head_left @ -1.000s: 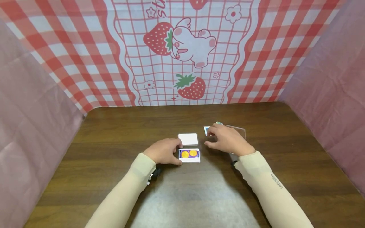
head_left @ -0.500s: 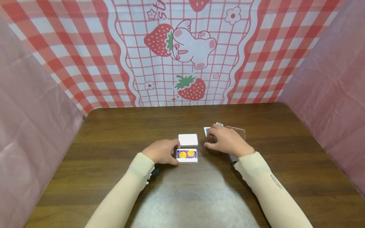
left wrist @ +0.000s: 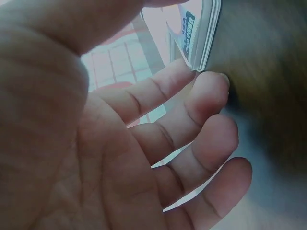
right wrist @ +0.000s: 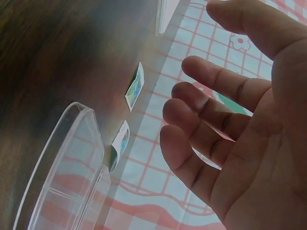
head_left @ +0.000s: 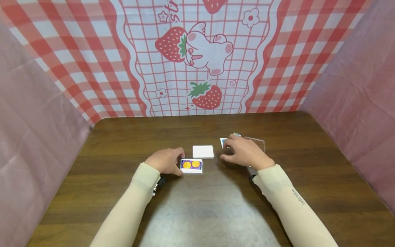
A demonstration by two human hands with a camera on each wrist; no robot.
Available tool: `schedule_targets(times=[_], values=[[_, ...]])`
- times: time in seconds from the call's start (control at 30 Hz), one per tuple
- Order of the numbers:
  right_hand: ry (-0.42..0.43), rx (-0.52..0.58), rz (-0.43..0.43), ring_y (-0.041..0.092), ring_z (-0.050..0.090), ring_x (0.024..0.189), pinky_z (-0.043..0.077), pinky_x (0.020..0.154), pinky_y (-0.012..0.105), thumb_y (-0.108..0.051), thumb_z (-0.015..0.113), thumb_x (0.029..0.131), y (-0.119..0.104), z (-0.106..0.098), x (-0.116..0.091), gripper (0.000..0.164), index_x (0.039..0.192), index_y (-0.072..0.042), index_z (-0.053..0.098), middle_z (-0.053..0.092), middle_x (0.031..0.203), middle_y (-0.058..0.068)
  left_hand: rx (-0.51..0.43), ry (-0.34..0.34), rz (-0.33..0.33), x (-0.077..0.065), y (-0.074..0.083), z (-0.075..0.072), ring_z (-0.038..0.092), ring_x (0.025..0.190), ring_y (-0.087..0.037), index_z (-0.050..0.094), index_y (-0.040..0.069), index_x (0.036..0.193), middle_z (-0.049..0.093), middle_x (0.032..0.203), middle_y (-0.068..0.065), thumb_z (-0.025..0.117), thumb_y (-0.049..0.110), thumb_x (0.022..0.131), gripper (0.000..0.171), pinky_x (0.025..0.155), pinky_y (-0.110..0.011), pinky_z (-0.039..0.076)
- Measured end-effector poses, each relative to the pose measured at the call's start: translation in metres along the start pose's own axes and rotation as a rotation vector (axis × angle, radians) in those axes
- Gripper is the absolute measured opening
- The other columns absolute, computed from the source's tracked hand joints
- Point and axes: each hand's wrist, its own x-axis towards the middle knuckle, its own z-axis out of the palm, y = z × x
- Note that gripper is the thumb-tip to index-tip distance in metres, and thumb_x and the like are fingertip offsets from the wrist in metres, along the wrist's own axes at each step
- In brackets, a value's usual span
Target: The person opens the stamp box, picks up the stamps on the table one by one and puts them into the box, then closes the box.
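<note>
My left hand (head_left: pixel 165 161) pinches the left end of a flat clear case (head_left: pixel 191 166) between thumb and fingers. Inside the case lies a purple picture with two orange circles, above a white strip. In the left wrist view, layered clear edges of the case (left wrist: pixel 207 36) show at the index fingertip, while the other fingers are loosely bent. My right hand (head_left: pixel 247 152) holds nothing, its fingers relaxed and slightly bent. Two small paper pieces with notched edges, like stamps, lie near it: one stamp (right wrist: pixel 135 88) and a curled stamp (right wrist: pixel 120 143).
A white rectangular case (head_left: pixel 203 151) lies at mid-table, just behind and right of the picture case. An open-looking clear plastic box (right wrist: pixel 72 177) sits beside the right hand, partly hidden under it in the head view. A strawberry-patterned cloth (head_left: pixel 203 61) hangs behind the brown table (head_left: pixel 197 212).
My left hand has drawn the picture case leftward, out from in front of the white case. The right hand has stayed in place over the stamps and clear box.
</note>
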Motion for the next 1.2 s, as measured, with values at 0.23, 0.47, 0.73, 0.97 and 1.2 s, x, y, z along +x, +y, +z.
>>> schedule_targets(times=[0.23, 0.47, 0.73, 0.97, 1.2], values=[[0.002, -0.001, -0.007, 0.012, 0.053, 0.077, 0.05, 0.068, 0.033, -0.043, 0.078, 0.091, 0.001, 0.0, 0.0, 0.03, 0.104, -0.017, 0.073, 0.061, 0.1, 0.0, 0.002, 0.011, -0.068, -0.005, -0.008, -0.008, 0.057, 0.078, -0.019, 0.062, 0.017, 0.112, 0.065, 0.09, 0.001, 0.09, 0.024, 0.076, 0.046, 0.071, -0.036, 0.046], [0.004, 0.015, -0.008, 0.012, 0.053, 0.076, 0.049, 0.066, 0.034, -0.042, 0.079, 0.09, 0.001, 0.0, 0.0, 0.029, 0.103, -0.017, 0.072, 0.061, 0.1, -0.001, -0.008, 0.026, -0.134, -0.009, -0.019, -0.012, 0.059, 0.082, -0.02, 0.062, 0.016, 0.114, 0.067, 0.095, -0.001, 0.089, 0.022, 0.079, 0.044, 0.074, -0.038, 0.047], [-0.006, 0.014, 0.002, 0.013, 0.054, 0.078, 0.05, 0.068, 0.034, -0.043, 0.078, 0.09, 0.003, 0.001, 0.0, 0.029, 0.103, -0.018, 0.072, 0.06, 0.1, -0.002, -0.032, 0.057, -0.199, -0.01, -0.034, -0.017, 0.059, 0.087, -0.023, 0.062, 0.014, 0.12, 0.068, 0.103, -0.006, 0.088, 0.022, 0.08, 0.048, 0.081, -0.043, 0.048], [-0.011, 0.018, 0.011, 0.012, 0.054, 0.08, 0.05, 0.069, 0.035, -0.043, 0.079, 0.089, 0.004, 0.001, -0.001, 0.029, 0.103, -0.018, 0.072, 0.061, 0.101, -0.002, -0.043, 0.069, -0.194, -0.009, -0.043, -0.02, 0.06, 0.088, -0.024, 0.062, 0.013, 0.122, 0.068, 0.104, -0.007, 0.087, 0.021, 0.08, 0.05, 0.082, -0.045, 0.048], [-0.024, 0.021, 0.019, 0.013, 0.056, 0.083, 0.052, 0.072, 0.036, -0.043, 0.078, 0.09, 0.005, 0.002, 0.0, 0.031, 0.106, -0.017, 0.072, 0.062, 0.103, -0.001, -0.053, 0.072, -0.202, -0.009, -0.039, -0.023, 0.063, 0.092, -0.026, 0.05, 0.005, 0.136, 0.069, 0.117, -0.015, 0.085, 0.021, 0.082, 0.067, 0.089, -0.048, 0.052]])
